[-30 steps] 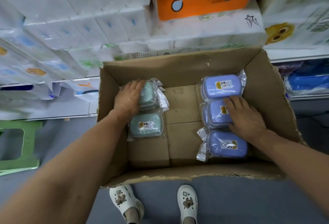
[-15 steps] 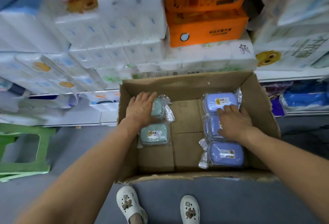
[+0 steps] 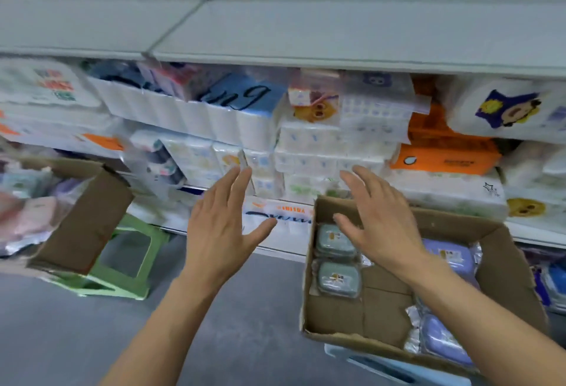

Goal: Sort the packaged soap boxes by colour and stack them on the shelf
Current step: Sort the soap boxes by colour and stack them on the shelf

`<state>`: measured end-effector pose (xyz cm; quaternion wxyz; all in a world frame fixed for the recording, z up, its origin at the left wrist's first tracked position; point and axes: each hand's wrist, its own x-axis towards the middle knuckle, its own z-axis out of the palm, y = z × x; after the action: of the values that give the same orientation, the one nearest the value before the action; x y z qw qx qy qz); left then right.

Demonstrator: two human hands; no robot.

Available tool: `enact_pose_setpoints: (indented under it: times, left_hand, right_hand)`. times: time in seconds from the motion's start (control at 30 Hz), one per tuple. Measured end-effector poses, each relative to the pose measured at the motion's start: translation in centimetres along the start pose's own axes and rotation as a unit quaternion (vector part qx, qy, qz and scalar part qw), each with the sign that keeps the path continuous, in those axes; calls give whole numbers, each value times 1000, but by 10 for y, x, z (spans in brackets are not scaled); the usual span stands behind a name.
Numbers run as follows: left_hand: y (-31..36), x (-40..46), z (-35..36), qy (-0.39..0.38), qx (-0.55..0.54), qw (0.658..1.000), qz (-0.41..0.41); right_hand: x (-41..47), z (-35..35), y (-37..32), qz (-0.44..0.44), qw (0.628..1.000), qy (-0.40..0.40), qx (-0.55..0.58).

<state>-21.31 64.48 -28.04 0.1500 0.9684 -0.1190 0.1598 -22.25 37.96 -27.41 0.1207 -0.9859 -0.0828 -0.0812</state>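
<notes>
Cardboard box (image 3: pixel 508 266) sits at lower right of frame, open-topped, holding the sorted soap. Two green packs (image 3: pixel 337 258) lie in a column along its left wall, one behind the other, long axes running left-right in the picture. Purple packs (image 3: pixel 450 255) line the right wall, partly hidden by the right forearm.

Left hand (image 3: pixel 219 232) hovers at centre frame, over the grey floor and left of the box, fingers spread and straight, holding nothing. Right hand (image 3: pixel 378 223) hovers above the box's upper-left corner, fingers likewise apart and empty, just over the far green pack; contact cannot be told.

Key relation: the green packs lie below and just right of the right hand, and right of the left hand across the box wall. Right hand is nearer.

Shelf (image 3: pixel 337 33) spans the top of frame, its board bare, above rows of tissue packs (image 3: pixel 309 143). Open room lies upward. A second box (image 3: pixel 88 217) and a green stool (image 3: pixel 122 263) stand at left, blurred.

Judgement: stacking on the shelf is not yet begun.
</notes>
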Motion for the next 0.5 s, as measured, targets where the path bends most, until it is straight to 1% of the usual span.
enact_pose_setpoints:
  times: [0.07, 0.13, 0.3, 0.37, 0.5]
  left_hand:
    - [-45, 0, -29, 8, 17, 1000, -4]
    - [-94, 1, -54, 0, 38, 999, -12]
    - [-218, 0, -112, 0, 76, 997, -12]
    - [-268, -1, -129, -24, 100, 995, -8]
    - [-358, -2, -150, -67, 136, 988, -32]
  right_hand:
    - [21, 2, -44, -14, 1000, 17, 13]
    - [43, 8, -95, -18, 999, 29, 33]
    - [96, 39, -230, -29, 997, 36, 56]
    - [116, 55, -279, -33, 997, 35, 58]
    - [157, 82, -365, -33, 998, 19, 55]
